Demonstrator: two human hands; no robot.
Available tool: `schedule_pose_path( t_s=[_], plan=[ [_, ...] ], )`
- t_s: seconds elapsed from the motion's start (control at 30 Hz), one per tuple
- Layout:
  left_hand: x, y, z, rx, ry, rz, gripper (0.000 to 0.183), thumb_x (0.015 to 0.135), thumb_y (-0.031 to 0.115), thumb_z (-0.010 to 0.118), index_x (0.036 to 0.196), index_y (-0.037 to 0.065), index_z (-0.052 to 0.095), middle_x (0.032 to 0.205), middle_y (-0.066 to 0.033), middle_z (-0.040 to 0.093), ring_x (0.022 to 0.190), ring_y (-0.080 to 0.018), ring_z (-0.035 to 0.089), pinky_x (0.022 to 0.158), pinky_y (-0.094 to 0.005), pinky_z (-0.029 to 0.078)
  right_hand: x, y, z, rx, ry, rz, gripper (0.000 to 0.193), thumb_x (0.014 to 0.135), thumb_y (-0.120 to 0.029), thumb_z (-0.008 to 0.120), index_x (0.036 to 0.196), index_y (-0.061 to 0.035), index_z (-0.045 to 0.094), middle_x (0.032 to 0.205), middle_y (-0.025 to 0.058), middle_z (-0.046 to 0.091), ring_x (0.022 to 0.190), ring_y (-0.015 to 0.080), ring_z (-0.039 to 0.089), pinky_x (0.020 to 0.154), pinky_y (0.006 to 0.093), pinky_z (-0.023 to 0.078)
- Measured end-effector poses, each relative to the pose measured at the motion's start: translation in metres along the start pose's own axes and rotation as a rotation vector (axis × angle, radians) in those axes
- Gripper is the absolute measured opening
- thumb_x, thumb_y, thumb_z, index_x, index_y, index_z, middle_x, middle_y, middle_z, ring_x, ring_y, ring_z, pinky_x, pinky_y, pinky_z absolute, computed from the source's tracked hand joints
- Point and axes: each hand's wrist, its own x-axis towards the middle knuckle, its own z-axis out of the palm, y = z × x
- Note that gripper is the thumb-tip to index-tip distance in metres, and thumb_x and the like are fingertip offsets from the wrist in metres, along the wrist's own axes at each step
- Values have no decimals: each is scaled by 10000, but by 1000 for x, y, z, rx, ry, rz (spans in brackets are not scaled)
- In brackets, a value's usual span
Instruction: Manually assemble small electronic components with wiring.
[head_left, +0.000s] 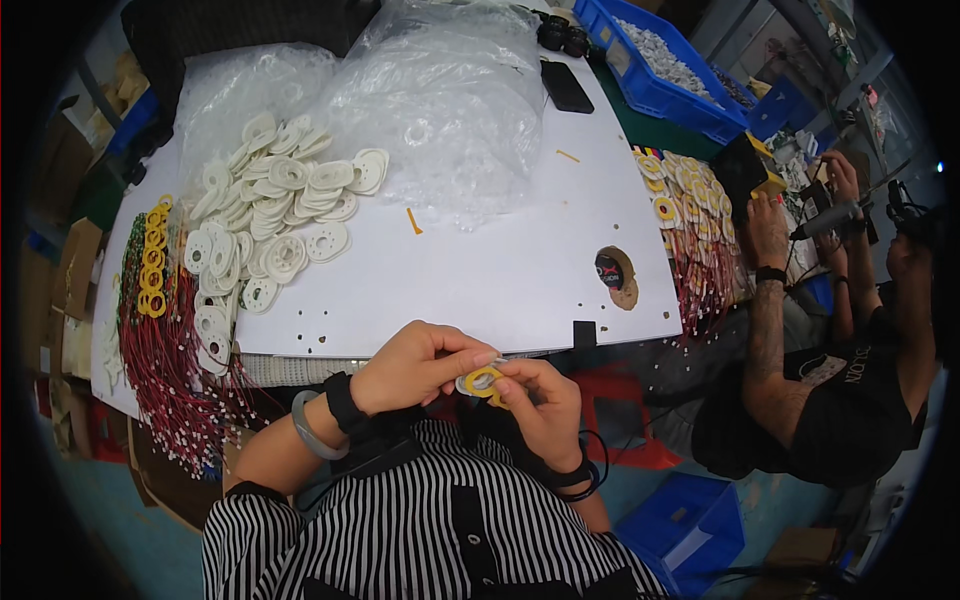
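Observation:
Just past the table's near edge, both my hands meet in front of my striped shirt. Between their fingertips is a small yellow ring (472, 381) with a whitish part against it. My left hand (425, 362) pinches it from the left, with the thumb on top. From the right, the thumb and fingers of my right hand (543, 402) close on its edge. The fingers partly hide the piece, so I cannot tell how its parts are joined.
White oval plates (285, 175) lie piled at the left, beside yellow rings (153, 255) with red wires (165, 375). Behind are clear plastic bags (440, 110) and a black phone (567, 87). Finished-looking yellow-and-white pieces (690, 190) lie right, near a co-worker's hand (768, 228).

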Motion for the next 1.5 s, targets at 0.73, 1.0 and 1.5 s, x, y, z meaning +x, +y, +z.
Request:
schedule_pose_path(
  t_s=[0.73,1.0,1.5],
  plan=[
    [-5,0,8,465,149,310,234,872,179,677,1066,49,689,840,-89,614,688,-159,558,634,-279,460,2,-7,2,-297,74,60,214,898,-121,666,1037,18,585,846,107,676,714,106,643,605,228,501],
    [10,6,22,258,46,299,281,842,163,719,1083,25,671,957,-77,647,834,-147,611,753,-267,486,-5,8,-12,-41,120,6,180,886,-115,676,996,19,625,812,68,673,675,69,596,601,213,471],
    [36,63,85,1026,38,532,208,842,73,710,1015,-8,626,968,-72,656,845,-127,622,731,-271,526,-28,5,-43,-19,408,-115,189,917,-86,628,1059,37,647,861,94,699,692,98,668,607,208,537]
  ],
)
